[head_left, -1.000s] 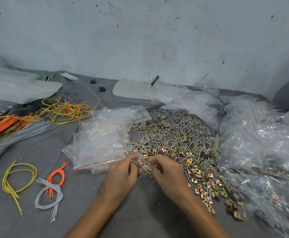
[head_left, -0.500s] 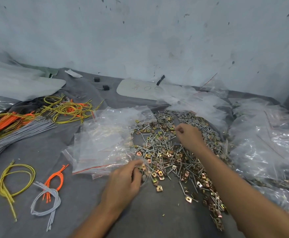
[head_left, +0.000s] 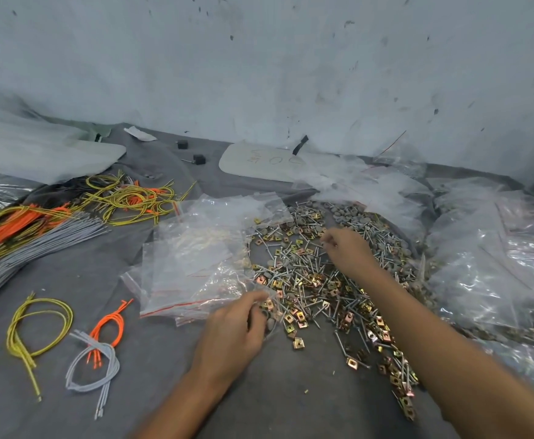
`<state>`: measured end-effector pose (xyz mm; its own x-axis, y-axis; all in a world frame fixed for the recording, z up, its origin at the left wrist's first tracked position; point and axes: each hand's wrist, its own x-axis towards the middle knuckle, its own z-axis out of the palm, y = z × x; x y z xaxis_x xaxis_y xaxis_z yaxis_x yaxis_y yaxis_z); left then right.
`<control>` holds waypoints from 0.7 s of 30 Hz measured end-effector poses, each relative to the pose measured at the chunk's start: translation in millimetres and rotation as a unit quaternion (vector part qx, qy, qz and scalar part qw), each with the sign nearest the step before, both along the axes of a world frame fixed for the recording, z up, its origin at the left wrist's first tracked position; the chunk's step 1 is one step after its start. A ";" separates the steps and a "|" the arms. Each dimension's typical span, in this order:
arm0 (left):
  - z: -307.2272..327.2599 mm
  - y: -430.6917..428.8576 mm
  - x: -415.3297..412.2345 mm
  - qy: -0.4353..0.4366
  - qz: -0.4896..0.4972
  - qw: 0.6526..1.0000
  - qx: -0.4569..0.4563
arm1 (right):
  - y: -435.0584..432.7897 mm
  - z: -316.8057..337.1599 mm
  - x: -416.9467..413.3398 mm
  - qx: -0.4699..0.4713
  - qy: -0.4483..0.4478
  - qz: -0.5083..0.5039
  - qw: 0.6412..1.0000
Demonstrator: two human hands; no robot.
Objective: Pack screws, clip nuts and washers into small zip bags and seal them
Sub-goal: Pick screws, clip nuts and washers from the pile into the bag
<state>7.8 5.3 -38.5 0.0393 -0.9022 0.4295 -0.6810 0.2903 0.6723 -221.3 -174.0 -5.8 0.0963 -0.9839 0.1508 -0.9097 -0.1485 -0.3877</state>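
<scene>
Pale blue-grey painted wall, flecked with dark marks, is seen behind; work surface is covered by dark grey cloth.

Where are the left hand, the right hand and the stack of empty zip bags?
left hand (head_left: pixel 234 334): head view, back of the hand.
right hand (head_left: pixel 349 250): head view, back of the hand.
stack of empty zip bags (head_left: pixel 192 258): head view, middle of the top bag.

**Blurred fingers, cropped edges**

The right hand is over the screw pile, its fingers smeared, so no telling whether they pinch anything. The left hand hides most of the zip bag it grips. The right forearm covers part of the pile. The grey wires run off the left edge. The writing on the white sheet is unreadable.
</scene>
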 end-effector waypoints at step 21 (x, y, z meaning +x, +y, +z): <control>3.3 2.9 -1.8 0.001 0.004 1.000 -0.006 | 155.6 -29.4 72.7 -0.050 -0.102 0.136 0.984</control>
<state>6.1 8.2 -35.2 0.0470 -0.8969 0.4398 -0.6824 0.2927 0.6698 -148.7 -18.4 -35.2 0.3111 -0.9055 0.2885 -0.7363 -0.4216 -0.5292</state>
